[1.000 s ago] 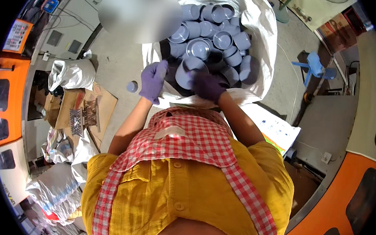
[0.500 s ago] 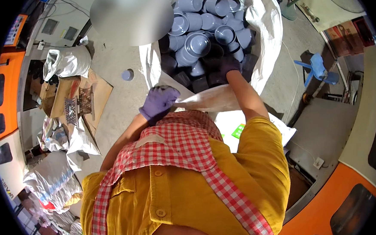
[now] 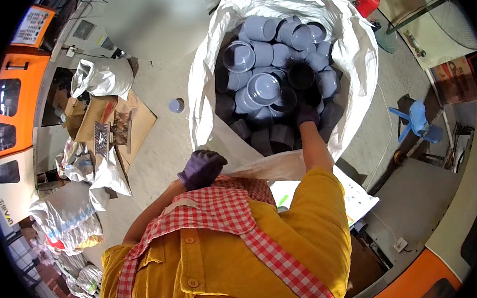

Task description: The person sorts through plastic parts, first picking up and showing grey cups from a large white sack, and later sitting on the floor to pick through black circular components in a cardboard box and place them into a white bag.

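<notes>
A large white woven sack (image 3: 203,87) stands in front of me, its mouth wide open. Many grey plastic pipe fittings, cup-shaped with flared rims (image 3: 263,89), fill it in a loose heap. My left hand (image 3: 202,169), in a purple glove, is closed at the near left rim of the sack, with the fingers curled over the edge. My right hand (image 3: 308,114), gloved too, reaches down into the sack among the fittings on the near right side. Its fingers are lost in shadow, beside a dark-looking fitting (image 3: 301,75).
One grey fitting (image 3: 176,106) lies on the floor left of the sack. Flattened cardboard (image 3: 138,129) and white bags (image 3: 65,215) are farther left, by an orange and white machine (image 3: 17,102). At right are a blue stool (image 3: 415,120) and a red container (image 3: 366,4).
My view has shifted, so the sack appears lower and more of its far side shows. My right hand remains down among the fittings, my left at the near rim.
</notes>
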Demonstrator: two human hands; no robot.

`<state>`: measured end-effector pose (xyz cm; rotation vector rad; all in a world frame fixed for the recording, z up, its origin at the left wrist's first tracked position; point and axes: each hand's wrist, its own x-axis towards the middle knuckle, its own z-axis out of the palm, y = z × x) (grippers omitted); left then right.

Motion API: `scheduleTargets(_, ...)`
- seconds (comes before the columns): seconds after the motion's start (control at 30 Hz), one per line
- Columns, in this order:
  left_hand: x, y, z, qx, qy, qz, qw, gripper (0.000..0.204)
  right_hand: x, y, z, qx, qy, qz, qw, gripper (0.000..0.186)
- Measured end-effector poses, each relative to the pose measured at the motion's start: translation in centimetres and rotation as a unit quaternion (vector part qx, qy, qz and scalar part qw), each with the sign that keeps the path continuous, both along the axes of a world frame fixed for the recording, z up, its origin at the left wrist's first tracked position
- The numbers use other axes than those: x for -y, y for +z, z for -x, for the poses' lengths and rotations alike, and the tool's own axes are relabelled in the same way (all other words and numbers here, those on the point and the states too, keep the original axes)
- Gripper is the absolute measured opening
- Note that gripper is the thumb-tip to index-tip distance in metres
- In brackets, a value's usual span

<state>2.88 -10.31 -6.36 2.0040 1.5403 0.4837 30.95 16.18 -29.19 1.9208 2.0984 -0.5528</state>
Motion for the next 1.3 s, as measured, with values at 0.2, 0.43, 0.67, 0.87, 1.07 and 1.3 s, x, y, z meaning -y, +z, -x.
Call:
scheduleTargets(0.2, -2.2, 0.6, -0.7, -0.02, -0.029, 0.028, 0.999, 0.014, -0.1, 1.1, -3.4, 0.015, 0.133, -0.013, 0.991, 0.027)
scheduleTargets(0.43, -3.8, 1.8, -1.2, 0.042, -0.013, -0.058, 0.997, 0.013, 0.1, 15.2, -4.0, -0.228, 0.195, -0.016, 0.954, 0.036)
scheduleTargets(0.67, -4.5, 0.7, -1.5, 0.019, -0.066, -0.068, 0.995, 0.011, 2.7, 15.9, -2.9, -0.725, 0.022, -0.107, 0.68, 0.024)
scheduleTargets(0.87, -3.9, -0.3, -1.1, -0.038, -0.112, -0.089, 0.989, 0.013, 5.1, 19.5, 1.1, -0.834, -0.091, -0.034, 0.543, 0.026)
scheduleTargets(1.07, -2.9, 0.0, -1.7, -0.021, -0.054, -0.09, 0.994, 0.017, 6.4, 21.7, 1.8, -0.873, -0.265, 0.407, -0.035, 0.027)
scheduleTargets(1.3, -2.5, -0.9, -1.6, -0.033, -0.041, -0.05, 0.997, 0.018, 8.2, 22.8, 3.1, -0.896, -0.258, 0.357, -0.046, 0.025)
